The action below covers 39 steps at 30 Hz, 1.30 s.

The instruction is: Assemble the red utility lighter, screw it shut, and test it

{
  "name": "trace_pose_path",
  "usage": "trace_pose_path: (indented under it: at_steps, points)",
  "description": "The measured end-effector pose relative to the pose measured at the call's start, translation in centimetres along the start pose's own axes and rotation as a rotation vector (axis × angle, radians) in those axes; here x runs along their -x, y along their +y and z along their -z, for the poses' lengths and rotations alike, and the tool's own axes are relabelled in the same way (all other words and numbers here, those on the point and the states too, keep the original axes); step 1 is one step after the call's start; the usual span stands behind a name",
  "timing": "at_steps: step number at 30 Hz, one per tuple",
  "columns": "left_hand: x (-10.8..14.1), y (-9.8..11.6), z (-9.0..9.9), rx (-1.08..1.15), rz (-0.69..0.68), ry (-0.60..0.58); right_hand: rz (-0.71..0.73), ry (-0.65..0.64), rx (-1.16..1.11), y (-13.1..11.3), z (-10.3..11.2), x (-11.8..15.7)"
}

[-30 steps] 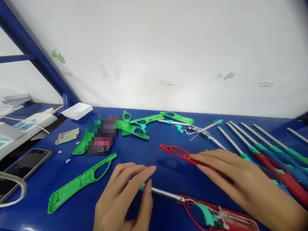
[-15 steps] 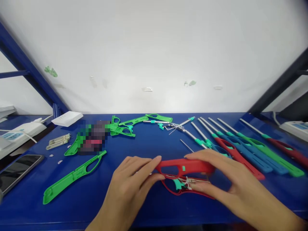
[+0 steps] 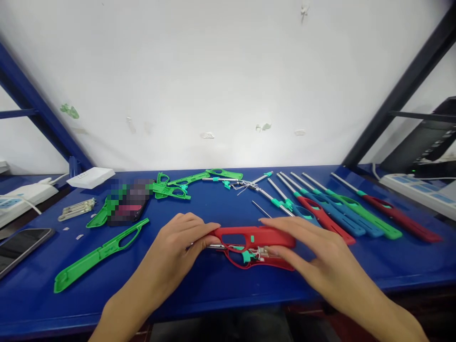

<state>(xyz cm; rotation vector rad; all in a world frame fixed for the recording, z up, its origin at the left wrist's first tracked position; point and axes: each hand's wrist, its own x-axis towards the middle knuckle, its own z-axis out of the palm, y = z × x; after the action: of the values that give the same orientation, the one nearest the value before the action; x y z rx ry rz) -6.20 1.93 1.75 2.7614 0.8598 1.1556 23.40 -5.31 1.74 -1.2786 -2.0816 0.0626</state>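
Observation:
A red long-reach lighter handle (image 3: pixel 272 236) lies across both hands at the middle front of the table, its two halves partly apart. Between them show a teal trigger (image 3: pixel 246 256), white wires and a clear part beside the lower red half (image 3: pixel 237 261). My left hand (image 3: pixel 174 244) pinches the narrow end, where a metal tube (image 3: pixel 214 246) emerges. On the wide end, my right hand (image 3: pixel 317 249) has its fingers over the upper half and its thumb at the inner parts. The fingers hide both ends of the handle.
Several finished lighters (image 3: pixel 359 216) line the right side of the blue table (image 3: pixel 199 285). Green handle shells (image 3: pixel 96 256) lie left and at the back, near metal tubes with wires (image 3: pixel 263 192). Phones (image 3: pixel 21 247), clear tubes (image 3: pixel 76 210) and a white box (image 3: pixel 90 177) are at left.
The view has shifted, showing more of the table's front edge. Both hands keep their grip on the red handle, and its halves still stand apart.

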Motion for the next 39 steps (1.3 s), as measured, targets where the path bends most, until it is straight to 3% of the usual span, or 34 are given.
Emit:
trace_pose_path:
  at_steps: [7,22,39]
  points:
    - [0.5,-0.1,-0.6,0.001,0.041,-0.063,-0.004,0.119,0.055,0.7,-1.3,1.7]
    - [1.2,0.7,-1.7,0.035,0.139,-0.362,-0.102,0.06,0.043,2.1,-3.3,4.4]
    - [1.6,1.2,-2.5,0.042,0.179,-0.376,-0.073,0.065,0.129,2.6,-3.3,4.8]
